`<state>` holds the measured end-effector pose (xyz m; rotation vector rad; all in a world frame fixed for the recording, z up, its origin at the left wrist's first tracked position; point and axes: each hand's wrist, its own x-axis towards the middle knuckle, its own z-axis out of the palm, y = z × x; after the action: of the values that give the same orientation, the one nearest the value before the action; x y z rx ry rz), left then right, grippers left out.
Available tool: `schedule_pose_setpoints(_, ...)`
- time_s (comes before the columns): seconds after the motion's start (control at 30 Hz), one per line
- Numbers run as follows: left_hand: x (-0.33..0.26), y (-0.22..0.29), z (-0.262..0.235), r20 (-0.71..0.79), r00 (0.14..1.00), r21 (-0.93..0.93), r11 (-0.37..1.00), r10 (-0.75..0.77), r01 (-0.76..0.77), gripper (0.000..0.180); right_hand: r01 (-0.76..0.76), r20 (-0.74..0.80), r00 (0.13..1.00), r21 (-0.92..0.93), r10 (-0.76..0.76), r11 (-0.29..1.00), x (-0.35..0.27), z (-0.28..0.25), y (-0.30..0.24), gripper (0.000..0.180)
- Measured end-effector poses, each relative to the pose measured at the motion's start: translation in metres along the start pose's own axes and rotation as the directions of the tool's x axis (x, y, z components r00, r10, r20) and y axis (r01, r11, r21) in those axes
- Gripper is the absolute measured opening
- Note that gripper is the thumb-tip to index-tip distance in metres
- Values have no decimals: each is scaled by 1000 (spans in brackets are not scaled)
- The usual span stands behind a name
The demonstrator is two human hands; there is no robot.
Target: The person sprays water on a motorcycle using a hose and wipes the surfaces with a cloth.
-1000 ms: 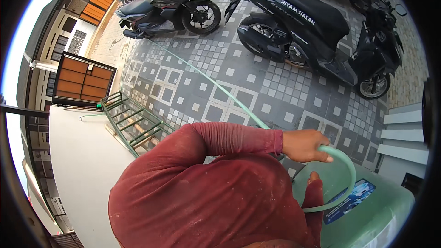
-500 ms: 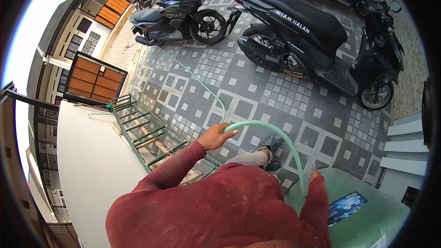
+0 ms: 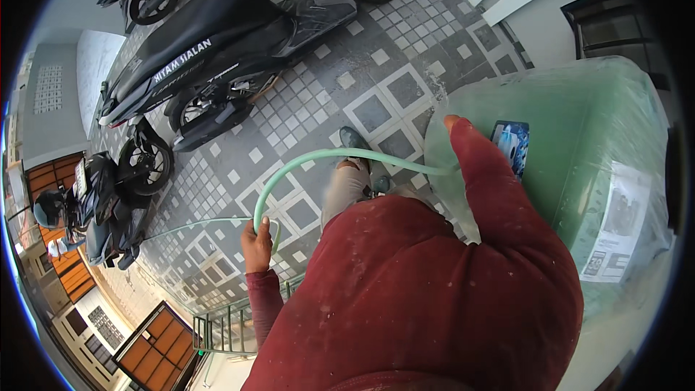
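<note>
Left hand fingers wrapped around the green hose, low beside the leg. Hose arcs up and right to the green water tank. Right hand hidden past the red sleeve at the tank; can't tell its grip. Scooters parked beyond on the tiled floor.

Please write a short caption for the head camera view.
Left hand grips a green hose arching to the green water tank; scooters parked behind.
</note>
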<state>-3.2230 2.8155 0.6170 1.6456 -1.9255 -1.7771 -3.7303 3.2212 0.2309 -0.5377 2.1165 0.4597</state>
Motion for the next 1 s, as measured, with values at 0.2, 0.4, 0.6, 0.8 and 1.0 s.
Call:
schedule_pose_setpoints(0.2,88,68,26,84,996,80,996,19,-26,35,-126,54,991,110,121,986,-18,-72,17,19)
schedule_pose_setpoints(0.4,159,134,54,235,972,231,970,20,-76,36,-203,82,978,189,191,961,-5,-132,47,22)
schedule_pose_setpoints(0.6,206,179,106,269,960,326,945,-74,-19,36,-237,94,971,232,221,943,35,-183,99,26)
schedule_pose_setpoints(0.8,216,223,184,205,974,447,894,-94,-8,37,-161,95,985,226,142,961,99,-253,141,29)
schedule_pose_setpoints(1.0,217,270,242,251,966,683,719,-62,-132,45,-100,99,992,225,80,969,146,-314,174,33)
